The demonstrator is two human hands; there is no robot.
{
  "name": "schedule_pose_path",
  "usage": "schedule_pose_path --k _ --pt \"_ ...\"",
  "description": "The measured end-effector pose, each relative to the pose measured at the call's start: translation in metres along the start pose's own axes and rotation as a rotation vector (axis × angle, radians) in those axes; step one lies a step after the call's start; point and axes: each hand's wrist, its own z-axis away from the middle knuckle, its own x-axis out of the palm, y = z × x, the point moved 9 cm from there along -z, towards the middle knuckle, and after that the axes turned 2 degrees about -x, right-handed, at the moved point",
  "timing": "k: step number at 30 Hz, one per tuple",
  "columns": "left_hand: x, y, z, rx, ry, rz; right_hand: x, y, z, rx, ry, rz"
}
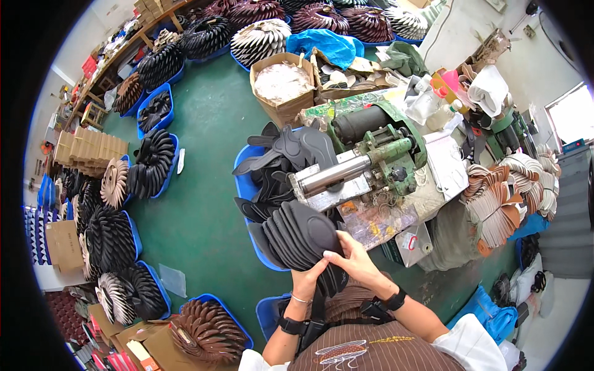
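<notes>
A thick fanned stack of black shoe insoles (296,234) is held in front of me, at the near side of a bench machine. My left hand (305,281) grips the stack's near end from below. Closed on its right near edge is my right hand (360,264), its thumb meeting the left one. Parts of the fingers are hidden behind the insoles. Just beyond, loose black insoles (288,147) are heaped in a blue tub (245,185). The green machine (399,157), with a shiny metal roller (337,175), stands to the right of that heap.
Blue tubs of fanned dark and pale insoles line the left and far sides, including a brown bundle (207,331). A cardboard box (281,93) with white filling stands beyond the machine. Tied brown-and-white stacks (501,198) lie at right. Another blue tub (269,315) sits by my left forearm.
</notes>
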Motion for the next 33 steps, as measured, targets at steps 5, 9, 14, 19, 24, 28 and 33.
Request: schedule_pose_path --k 5,9,14,19,24,28,33 --pt "-0.005 -0.002 -0.003 0.053 0.095 -0.043 -0.013 -0.013 0.007 -0.079 0.197 0.107" --pt "0.005 0.007 -0.003 -0.046 0.001 0.104 -0.047 -0.013 0.019 -0.289 0.308 0.067" --pt "0.001 0.019 -0.001 -0.091 -0.128 0.358 -0.119 0.034 0.013 -0.175 0.318 0.131" --pt "-0.023 0.001 0.005 -0.154 -0.007 0.286 -0.082 -0.012 -0.043 -0.234 0.161 -0.009" --pt "-0.007 0.009 0.002 -0.125 -0.059 0.237 -0.095 0.03 -0.001 -0.01 0.321 -0.025" --pt "-0.004 -0.019 0.004 -0.209 -0.09 0.173 -0.097 0.006 -0.043 -0.075 0.302 0.041" --pt "0.002 -0.007 0.001 -0.079 -0.094 -0.001 -0.02 0.008 -0.005 0.152 0.053 0.08"
